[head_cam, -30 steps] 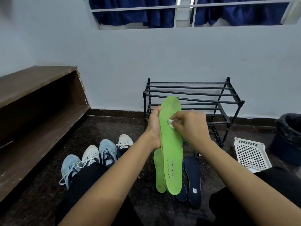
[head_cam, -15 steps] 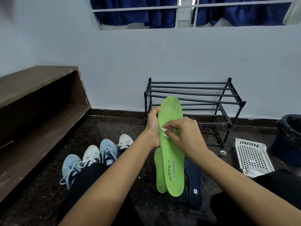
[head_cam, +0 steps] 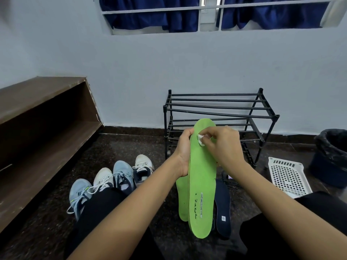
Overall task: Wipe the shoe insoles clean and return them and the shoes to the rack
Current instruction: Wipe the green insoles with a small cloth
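left hand [head_cam: 183, 153] grips the green insole [head_cam: 201, 177] by its left edge, holding it upright over the floor [head_cam: 47, 222]. right hand [head_cam: 224, 145] pinches a small white wipe [head_cam: 200, 139] against the insole's upper part. second green insole [head_cam: 181, 199] and dark insoles [head_cam: 222, 209] lie on the floor below. four shoes [head_cam: 120, 175] lined up left. black rack [head_cam: 216, 117] stands against the wall behind.

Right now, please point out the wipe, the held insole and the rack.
wipe [head_cam: 200, 138]: head view, on the middle of the white wad.
held insole [head_cam: 201, 184]: head view, on its green face, mid-length.
rack [head_cam: 216, 94]: head view, on a top bar.
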The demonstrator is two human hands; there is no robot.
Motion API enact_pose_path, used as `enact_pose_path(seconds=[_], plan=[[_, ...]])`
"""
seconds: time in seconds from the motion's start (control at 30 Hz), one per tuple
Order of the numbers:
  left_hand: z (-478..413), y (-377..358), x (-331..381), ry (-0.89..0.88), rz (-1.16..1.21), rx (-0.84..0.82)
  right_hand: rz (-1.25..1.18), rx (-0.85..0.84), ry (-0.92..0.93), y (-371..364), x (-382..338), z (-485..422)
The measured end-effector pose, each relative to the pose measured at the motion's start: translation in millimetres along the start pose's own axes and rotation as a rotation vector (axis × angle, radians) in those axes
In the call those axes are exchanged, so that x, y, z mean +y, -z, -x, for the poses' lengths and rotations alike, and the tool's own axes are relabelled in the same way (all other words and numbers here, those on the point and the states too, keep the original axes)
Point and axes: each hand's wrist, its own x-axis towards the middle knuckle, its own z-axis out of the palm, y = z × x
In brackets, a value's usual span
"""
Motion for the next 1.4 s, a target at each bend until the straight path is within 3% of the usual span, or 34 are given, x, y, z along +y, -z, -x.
enact_pose_path(seconds=[0.3,0.67,0.93,1.23,1.4], plan=[[-2,12,13,-0.030,0.040,0.093,-0.083,-0.174,0.101,-6,-19,26],[1,-6,1,-0.005,0.035,-0.093,-0.021,0.019,-0.085,6,7,-7],[-3,5,9,-0.022,0.041,0.027,-0.100,-0.071,0.045,-3,-12,15],[-2,9,11,-0.038,0.059,0.037,-0.063,-0.148,0.135,-1,-13,22],[0,-3,0,-0.021,0.021,-0.083,0.082,0.007,0.077,6,6,-3]])
